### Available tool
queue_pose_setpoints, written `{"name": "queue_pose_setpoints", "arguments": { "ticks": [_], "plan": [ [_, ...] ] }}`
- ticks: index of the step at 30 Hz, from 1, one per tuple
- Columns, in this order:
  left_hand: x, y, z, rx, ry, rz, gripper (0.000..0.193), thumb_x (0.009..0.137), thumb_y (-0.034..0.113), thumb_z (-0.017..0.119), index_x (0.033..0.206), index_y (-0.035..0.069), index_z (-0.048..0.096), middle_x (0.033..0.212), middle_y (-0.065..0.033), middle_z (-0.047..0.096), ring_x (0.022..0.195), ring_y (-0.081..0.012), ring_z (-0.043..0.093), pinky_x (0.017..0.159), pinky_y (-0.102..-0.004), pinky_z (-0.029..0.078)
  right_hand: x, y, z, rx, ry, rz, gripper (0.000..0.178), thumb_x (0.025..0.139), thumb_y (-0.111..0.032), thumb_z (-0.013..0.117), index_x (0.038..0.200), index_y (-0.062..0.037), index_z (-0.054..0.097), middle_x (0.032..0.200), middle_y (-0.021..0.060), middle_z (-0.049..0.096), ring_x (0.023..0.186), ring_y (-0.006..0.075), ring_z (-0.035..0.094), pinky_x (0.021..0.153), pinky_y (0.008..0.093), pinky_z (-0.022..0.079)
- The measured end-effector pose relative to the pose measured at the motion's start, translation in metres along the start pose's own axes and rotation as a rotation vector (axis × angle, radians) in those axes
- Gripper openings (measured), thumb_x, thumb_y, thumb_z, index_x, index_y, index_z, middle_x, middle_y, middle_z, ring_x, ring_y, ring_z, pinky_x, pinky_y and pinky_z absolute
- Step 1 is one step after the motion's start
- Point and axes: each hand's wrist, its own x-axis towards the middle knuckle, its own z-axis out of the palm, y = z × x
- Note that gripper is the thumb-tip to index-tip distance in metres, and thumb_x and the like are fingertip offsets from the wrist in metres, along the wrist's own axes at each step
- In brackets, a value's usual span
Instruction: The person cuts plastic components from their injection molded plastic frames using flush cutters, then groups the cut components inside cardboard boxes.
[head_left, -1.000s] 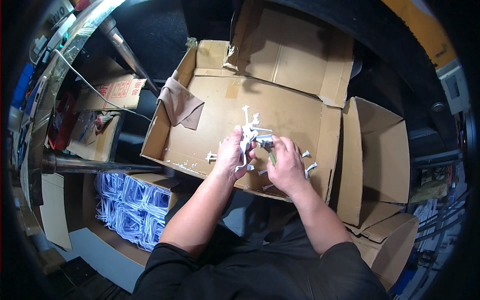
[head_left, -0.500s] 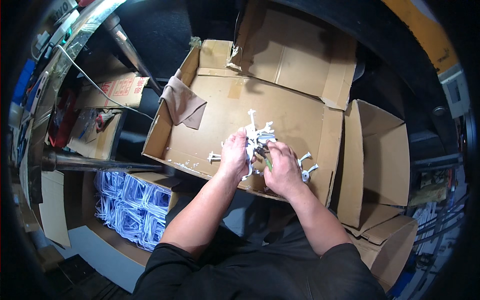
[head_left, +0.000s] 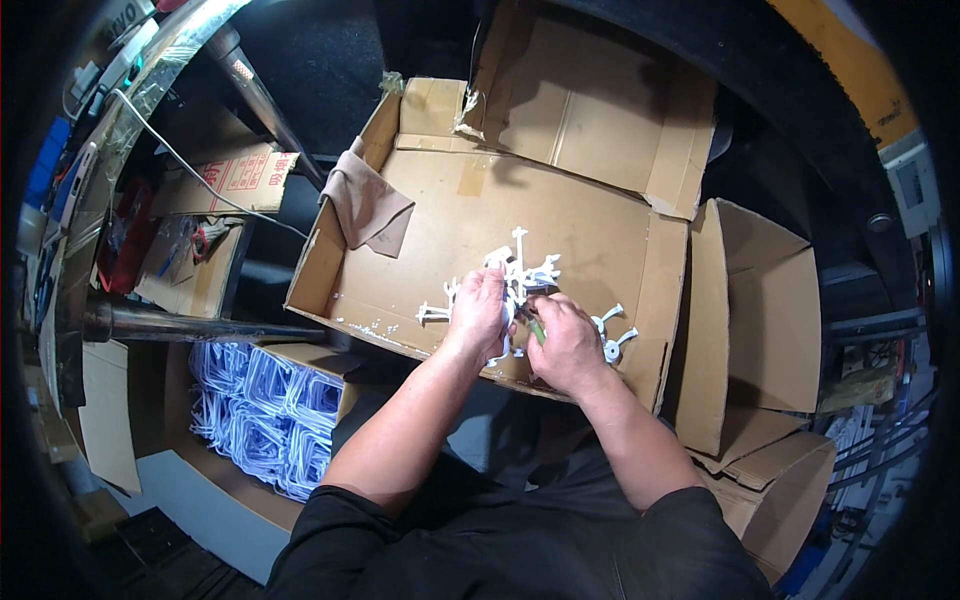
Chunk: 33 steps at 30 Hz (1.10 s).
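Left hand (head_left: 478,312) closing its grip on a white branched plastic piece (head_left: 520,275) over the flat cardboard box (head_left: 440,230), right hand (head_left: 565,342) clasping a green-handled tool (head_left: 537,328) against it, loose white piece (head_left: 610,340) lying just beside.

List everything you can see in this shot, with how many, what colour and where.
White plastic branched piece: one, white, held over the flat box.
Loose white plastic parts: a few, white, on the cardboard right of the hands.
Green-handled tool: one, green, in the right hand.
Flat cardboard box: one, brown, centre.
Cloth: one, tan, over the box's left wall.
Open cardboard boxes: two or so, brown, right.
Box of white wire loops: one, lower left.
Metal pipe: one, silver, left.
Left hand: grips the branched piece.
Right hand: grips the tool.
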Motion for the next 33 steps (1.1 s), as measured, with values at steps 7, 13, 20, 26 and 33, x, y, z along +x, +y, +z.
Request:
{"name": "queue_pose_setpoints", "arguments": {
  "ticks": [7, 13, 20, 26, 33],
  "plan": [
    [0.001, 0.013, -0.010, 0.075, -0.154, -0.205, 0.029, 0.096, 0.037, 0.051, 0.096, 0.008, 0.050, 0.067, -0.0038, 0.058, 0.044, -0.0115, 0.053, 0.033, -0.0239, 0.039, 0.003, 0.000, -0.014, 0.206, -0.135, 0.005, 0.022, 0.074, -0.006, 0.064, 0.096, -0.0022, 0.059, 0.088, 0.0190, 0.061, 0.083, 0.0352, 0.061, 0.072, 0.0408, 0.050],
    [0.005, 0.008, -0.014, 0.081, -0.090, -0.122, 0.029, 0.097, 0.036, 0.049, 0.099, 0.008, 0.046, 0.065, -0.0053, 0.057, 0.043, -0.0116, 0.051, 0.035, -0.0238, 0.038, 0.006, 0.016, -0.010, 0.339, -0.245, 0.003, 0.026, 0.078, -0.008, 0.061, 0.102, -0.0005, 0.058, 0.092, 0.0208, 0.060, 0.088, 0.0374, 0.060, 0.078, 0.0426, 0.049],
    [0.010, 0.006, -0.006, 0.156, 0.127, 0.239, 0.028, 0.098, 0.031, 0.049, 0.101, 0.004, 0.043, 0.065, -0.0043, 0.054, 0.044, -0.0102, 0.047, 0.037, -0.0248, 0.038, 0.006, 0.037, -0.001, 0.452, 0.021, 0.198, 0.039, 0.083, -0.009, 0.057, 0.120, 0.0005, 0.050, 0.101, 0.0160, 0.060, 0.092, 0.0282, 0.060, 0.084, 0.0373, 0.049],
    [-0.010, 0.001, 0.007, 0.627, -0.012, 0.417, 0.026, 0.096, 0.026, 0.053, 0.094, 0.001, 0.051, 0.066, -0.0089, 0.058, 0.057, -0.0155, 0.056, 0.053, -0.0314, 0.046, 0.014, 0.021, -0.014, 1.428, 0.020, 0.541, 0.029, 0.088, -0.010, 0.059, 0.115, 0.0005, 0.051, 0.089, 0.0054, 0.058, 0.077, 0.0124, 0.057, 0.064, 0.0266, 0.048],
    [0.003, -0.012, 0.003, 0.626, -0.020, 0.356, 0.025, 0.096, 0.026, 0.053, 0.095, 0.001, 0.052, 0.066, -0.0093, 0.058, 0.058, -0.0181, 0.058, 0.054, -0.0330, 0.046, 0.004, 0.032, -0.015, 1.395, -0.107, 0.534, 0.025, 0.087, -0.011, 0.063, 0.107, -0.0022, 0.052, 0.087, 0.0048, 0.057, 0.072, 0.0125, 0.059, 0.062, 0.0270, 0.050]
  ]
}}
